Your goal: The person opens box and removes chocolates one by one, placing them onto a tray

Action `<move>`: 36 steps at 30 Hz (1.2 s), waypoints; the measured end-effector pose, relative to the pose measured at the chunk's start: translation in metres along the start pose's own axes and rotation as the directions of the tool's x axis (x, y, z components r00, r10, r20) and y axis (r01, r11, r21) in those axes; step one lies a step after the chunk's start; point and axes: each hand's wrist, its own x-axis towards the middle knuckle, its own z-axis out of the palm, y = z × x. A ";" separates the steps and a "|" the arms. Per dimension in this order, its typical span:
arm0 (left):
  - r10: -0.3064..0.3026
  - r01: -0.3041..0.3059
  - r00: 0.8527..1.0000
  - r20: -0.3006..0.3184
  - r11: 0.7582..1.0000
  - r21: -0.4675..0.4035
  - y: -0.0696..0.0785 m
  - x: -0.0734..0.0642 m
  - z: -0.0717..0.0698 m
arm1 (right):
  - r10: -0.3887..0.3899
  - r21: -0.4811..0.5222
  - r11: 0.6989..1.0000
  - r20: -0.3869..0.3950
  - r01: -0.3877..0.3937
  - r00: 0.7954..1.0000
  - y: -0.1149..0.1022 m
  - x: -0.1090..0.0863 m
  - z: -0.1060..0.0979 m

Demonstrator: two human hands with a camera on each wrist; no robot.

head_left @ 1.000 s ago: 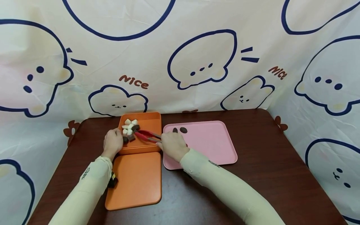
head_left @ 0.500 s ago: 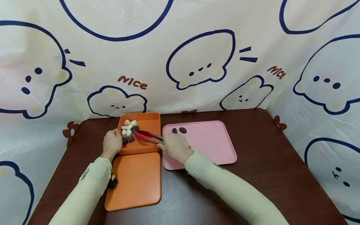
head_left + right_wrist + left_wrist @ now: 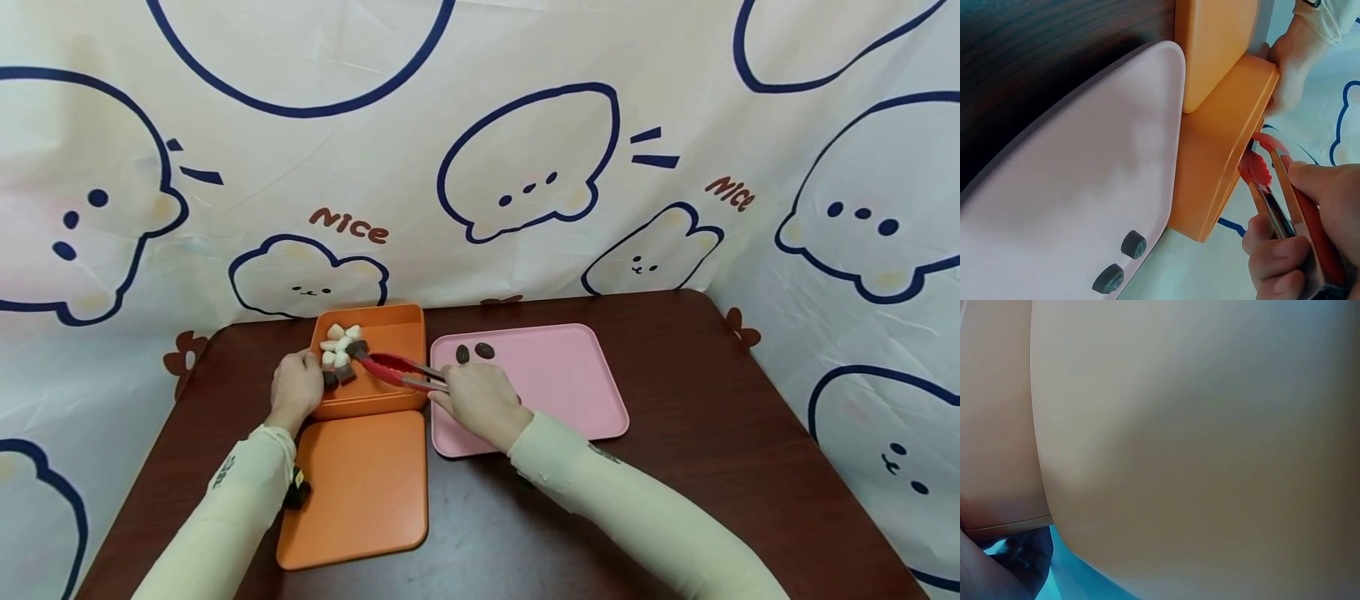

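Note:
My left hand (image 3: 297,385) grips the left wall of the open orange box (image 3: 401,329). Inside, along the left side, lie several small white pieces like marshmallows (image 3: 336,332) and a few dark brown chocolate-like pieces (image 3: 344,374). A pair of red-tipped metal tongs (image 3: 392,369) is held in my right hand (image 3: 483,404), its fingers and thumb wrapped round the handles. The tong tips reach into the box, right at a dark brown piece (image 3: 356,348) beside the white ones. In the right wrist view the red tong heads (image 3: 1257,165) stand a little apart over the box rim.
A pink tray (image 3: 577,383) lies right of the box, with two dark oval pieces (image 3: 484,351) near its back left corner. In front of the box lies a flat orange lid (image 3: 367,487). A patterned cloth (image 3: 420,167) rises behind the dark wooden table (image 3: 690,392).
My right hand has drawn slightly right and toward me, with the tong tips staying by the same dark piece. The left hand keeps its grip on the box. The head view shifts slightly.

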 end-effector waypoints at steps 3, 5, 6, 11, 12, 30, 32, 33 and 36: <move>0.003 -0.003 1.000 -0.008 1.000 0.007 -0.001 0.001 0.001 | 0.000 -0.001 1.000 -0.005 0.000 1.000 0.001 -0.002 -0.002; 0.009 -0.009 1.000 -0.012 1.000 0.013 -0.001 0.001 0.001 | -0.002 -0.002 1.000 -0.007 0.002 1.000 0.001 -0.004 -0.003; 0.010 -0.010 1.000 -0.011 1.000 0.013 -0.001 0.000 0.001 | -0.005 0.000 1.000 -0.008 0.005 1.000 0.001 -0.005 -0.003; 0.013 -0.013 1.000 -0.018 1.000 0.012 -0.001 -0.001 0.001 | -0.020 -0.004 1.000 -0.021 0.020 1.000 0.005 -0.010 -0.006; 0.013 -0.012 1.000 -0.023 1.000 0.017 -0.001 -0.001 0.001 | -0.020 -0.003 1.000 -0.024 0.020 1.000 0.006 -0.012 -0.007; 0.006 -0.006 1.000 -0.028 1.000 0.024 0.000 0.000 0.000 | 0.035 0.038 0.999 -0.039 -0.033 0.999 0.032 -0.033 -0.014; 0.004 -0.003 1.000 -0.025 1.000 0.020 0.001 0.000 0.000 | 0.035 0.033 0.999 -0.048 -0.033 0.998 0.035 -0.035 -0.015; 0.008 -0.007 1.000 -0.022 1.000 0.019 0.001 -0.001 0.000 | 0.034 0.029 0.999 -0.053 -0.033 0.998 0.036 -0.036 -0.015; 0.011 -0.011 1.000 -0.001 1.000 0.013 0.001 -0.002 0.000 | 0.035 0.027 0.999 -0.061 -0.034 0.997 0.041 -0.039 -0.014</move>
